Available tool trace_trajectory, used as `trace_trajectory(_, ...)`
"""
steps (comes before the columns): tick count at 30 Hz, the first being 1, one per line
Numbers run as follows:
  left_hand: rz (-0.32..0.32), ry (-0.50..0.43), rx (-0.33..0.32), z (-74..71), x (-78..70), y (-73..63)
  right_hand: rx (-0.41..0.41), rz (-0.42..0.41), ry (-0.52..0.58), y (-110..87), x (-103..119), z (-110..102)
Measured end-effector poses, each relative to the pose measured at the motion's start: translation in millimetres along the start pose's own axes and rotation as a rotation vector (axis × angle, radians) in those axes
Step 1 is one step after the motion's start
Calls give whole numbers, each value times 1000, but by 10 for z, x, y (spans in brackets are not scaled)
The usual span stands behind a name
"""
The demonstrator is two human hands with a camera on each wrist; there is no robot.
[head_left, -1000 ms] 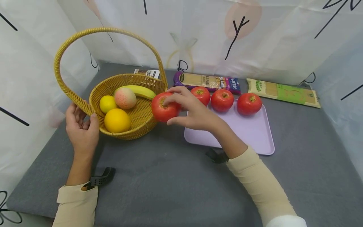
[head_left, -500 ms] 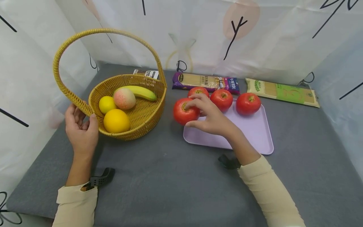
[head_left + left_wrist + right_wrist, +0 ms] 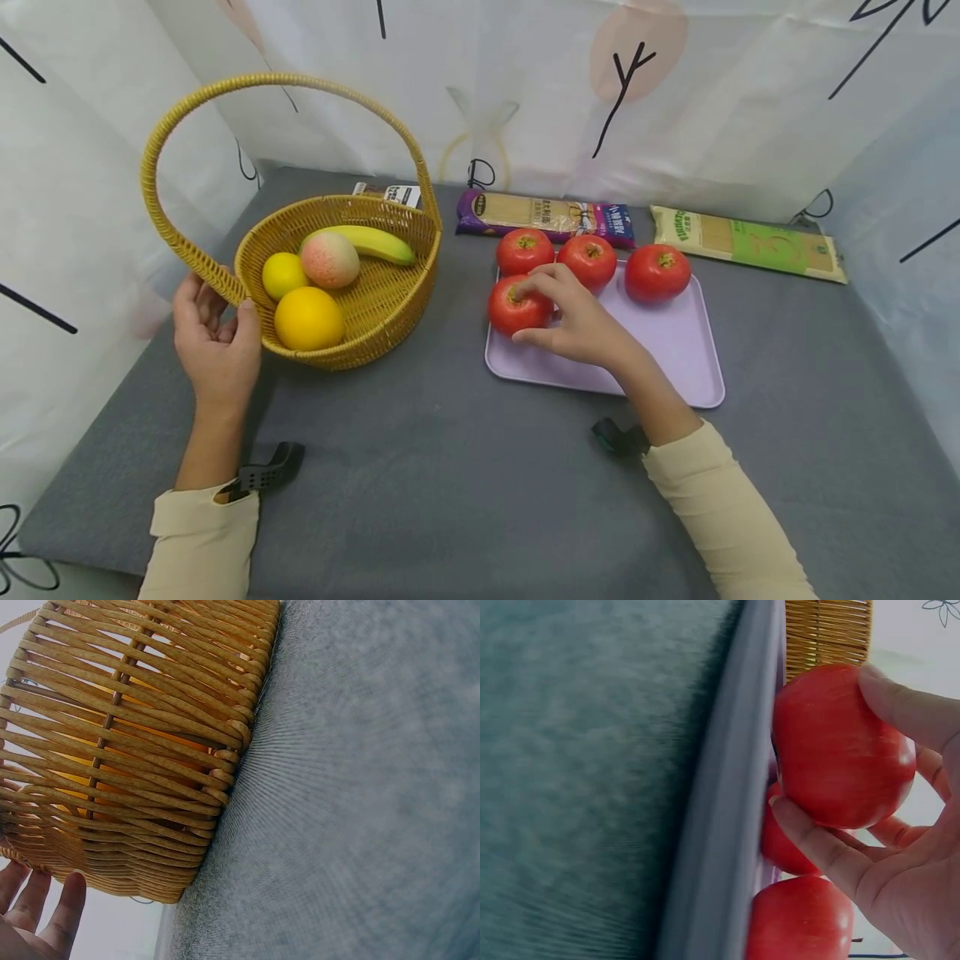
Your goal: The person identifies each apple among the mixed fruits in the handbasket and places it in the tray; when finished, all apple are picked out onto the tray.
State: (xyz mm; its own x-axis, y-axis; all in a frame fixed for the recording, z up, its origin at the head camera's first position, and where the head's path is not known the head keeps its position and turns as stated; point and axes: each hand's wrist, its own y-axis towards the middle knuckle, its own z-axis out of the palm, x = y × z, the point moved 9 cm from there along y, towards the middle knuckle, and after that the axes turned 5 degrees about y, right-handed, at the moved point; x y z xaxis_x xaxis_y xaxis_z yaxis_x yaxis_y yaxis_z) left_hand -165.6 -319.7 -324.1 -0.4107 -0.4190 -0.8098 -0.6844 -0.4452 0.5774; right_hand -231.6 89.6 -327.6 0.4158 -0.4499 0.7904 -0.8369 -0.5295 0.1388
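Observation:
In the head view, my right hand (image 3: 573, 321) holds a red pomegranate (image 3: 517, 307) at the left side of a lilac tray (image 3: 645, 358). The right wrist view shows thumb and fingers spread around this pomegranate (image 3: 840, 750), close to the tray's rim (image 3: 727, 780). Three more pomegranates, the nearest one (image 3: 525, 252) just behind it, sit along the tray's back. My left hand (image 3: 217, 342) grips the yellow wicker basket (image 3: 382, 329) at the foot of its handle. Inside lie a banana (image 3: 375, 243), a peach (image 3: 330, 260), a lemon (image 3: 283, 276) and an orange (image 3: 309, 319).
Behind the tray lie a purple noodle packet (image 3: 543, 217) and a green-and-cream packet (image 3: 750, 243). Another small packet (image 3: 386, 193) shows partly behind the basket. A white patterned curtain (image 3: 525, 92) closes off the back of the grey table (image 3: 435, 492).
My right hand has carried the pomegranate from beside the basket's right rim rightward to the tray's left side. The left hand and basket have stayed in place.

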Motion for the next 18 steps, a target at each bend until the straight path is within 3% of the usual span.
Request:
trace_trajectory(11, 6, -6, 0, 10, -16, -1, -7, 5, -17, -27, -52, 3)
trace_trajectory(18, 8, -9, -1, 50, -283, -26, -25, 32, -15, -42, -75, -14)
